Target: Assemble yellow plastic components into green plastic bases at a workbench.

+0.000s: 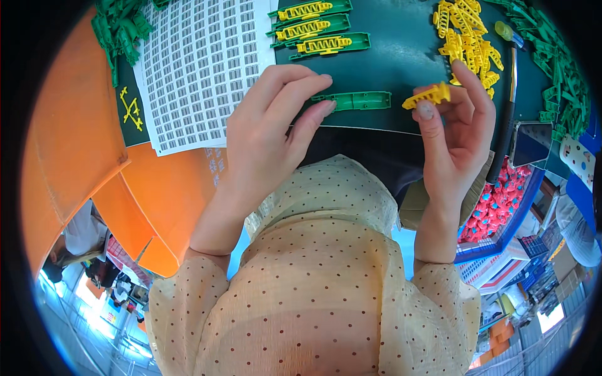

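Observation:
My left hand (273,128) pinches one end of a long green plastic holder (357,100) that lies on the dark green table (401,50) near its front edge. My right hand (454,131) holds a small yellow toothed plastic piece (427,96) between thumb and forefinger, just right of the holder and apart from it. Three green holders with yellow pieces fitted in them (311,28) lie in a row further back. A heap of loose yellow pieces (467,37) sits behind my right hand.
A white sheet of small printed labels (197,62) lies at the left. Piles of green parts are at the far left (119,25) and far right (561,69). An orange bin (81,131) stands to the left, and a blue crate of red and pink parts (498,203) sits at the lower right.

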{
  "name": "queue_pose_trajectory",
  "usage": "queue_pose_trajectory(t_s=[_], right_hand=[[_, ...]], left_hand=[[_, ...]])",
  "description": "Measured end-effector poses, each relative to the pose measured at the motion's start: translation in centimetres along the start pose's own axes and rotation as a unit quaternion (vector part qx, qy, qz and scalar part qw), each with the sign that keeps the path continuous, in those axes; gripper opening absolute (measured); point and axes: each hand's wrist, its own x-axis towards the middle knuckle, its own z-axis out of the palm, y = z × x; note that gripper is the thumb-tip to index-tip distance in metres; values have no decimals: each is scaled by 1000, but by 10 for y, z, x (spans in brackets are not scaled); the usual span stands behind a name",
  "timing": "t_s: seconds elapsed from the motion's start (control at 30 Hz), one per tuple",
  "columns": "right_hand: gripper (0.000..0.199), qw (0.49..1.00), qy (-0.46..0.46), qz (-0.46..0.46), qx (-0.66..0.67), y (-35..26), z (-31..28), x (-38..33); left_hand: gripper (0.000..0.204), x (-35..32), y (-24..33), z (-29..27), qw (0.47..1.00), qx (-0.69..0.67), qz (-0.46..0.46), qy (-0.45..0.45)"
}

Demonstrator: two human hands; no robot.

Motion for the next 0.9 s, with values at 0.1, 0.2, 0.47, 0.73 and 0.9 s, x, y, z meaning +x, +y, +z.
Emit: queue_pose_trajectory(t_s=[0.1,0.2,0.47,0.73,0.9], right_hand=[[33,1000,-4,13,13,1,0,-1],[30,992,-24,53,110,-4,1,-3],[32,966,-122,48,223,-5,14,-7],[39,934,-89,97,332,-6,21,-12],[38,894,-104,87,426,-4,27,-13]], left_hand=[[30,0,-2,-4,1000,-4,11,14],[30,2,2,-7,1000,-5,29,-5],[25,7,22,-4,948,-292,-83,-96],[17,1,27,-8,873,-428,-223,-78],[18,-7,28,2,840,-479,-236,-99]])
